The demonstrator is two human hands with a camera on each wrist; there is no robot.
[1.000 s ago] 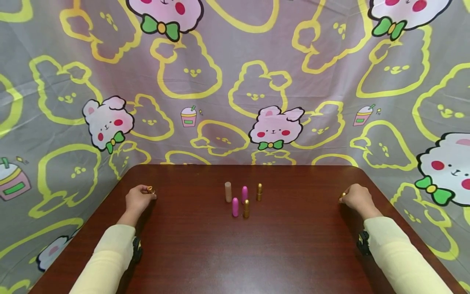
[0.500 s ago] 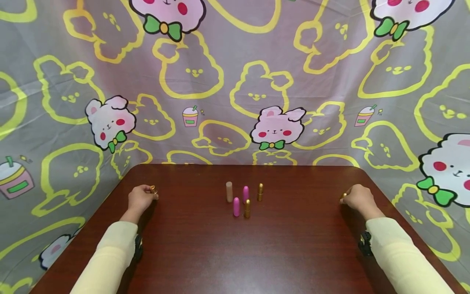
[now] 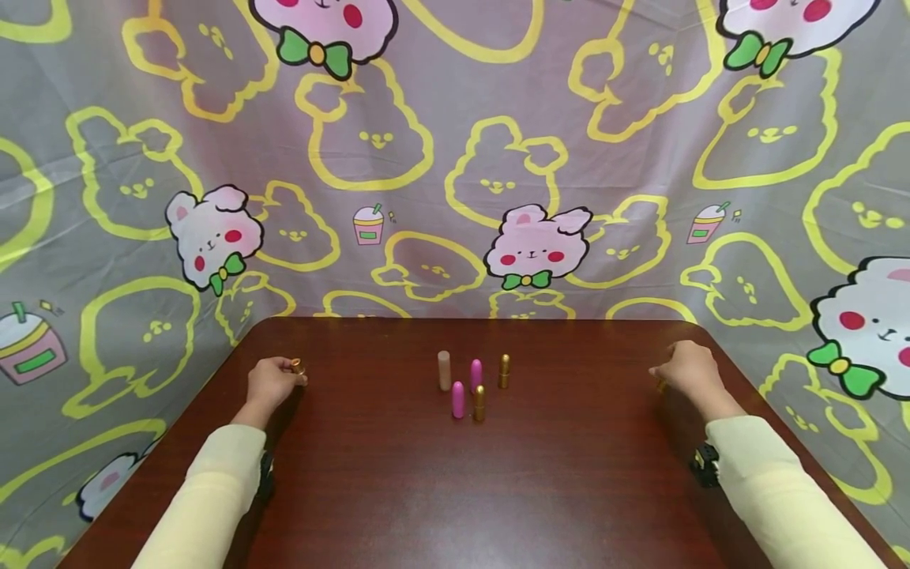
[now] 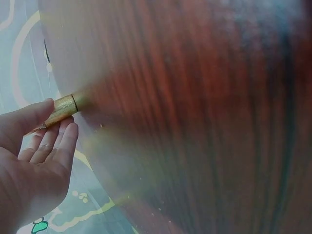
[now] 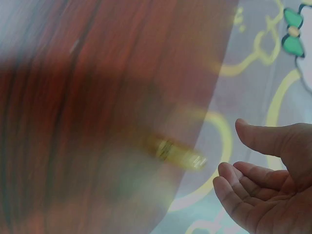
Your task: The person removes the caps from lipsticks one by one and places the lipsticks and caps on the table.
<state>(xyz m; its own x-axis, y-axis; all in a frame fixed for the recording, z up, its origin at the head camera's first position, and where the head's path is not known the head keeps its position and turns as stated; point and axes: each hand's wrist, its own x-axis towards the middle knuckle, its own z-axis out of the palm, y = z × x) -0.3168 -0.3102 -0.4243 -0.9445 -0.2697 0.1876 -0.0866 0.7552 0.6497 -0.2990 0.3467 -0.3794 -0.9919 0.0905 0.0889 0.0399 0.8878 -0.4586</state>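
Two gold tubes at the table's side edges, one by each of your hands.

Your left hand [image 3: 268,383] pinches a slim gold tube [image 4: 62,108] between thumb and fingertips near the left edge of the table [image 3: 569,490]. Lipsticks [image 3: 475,386] stand upright mid-table. Your right hand [image 3: 686,370] hangs relaxed, fingers loosely bent, just apart from a blurred gold tube [image 5: 176,151] near the right edge.

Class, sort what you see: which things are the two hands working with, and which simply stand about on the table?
In hand:
left hand pinching a gold tube
right hand, open beside another gold piece

Standing about:
beige tube
two pink tubes
two gold tubes
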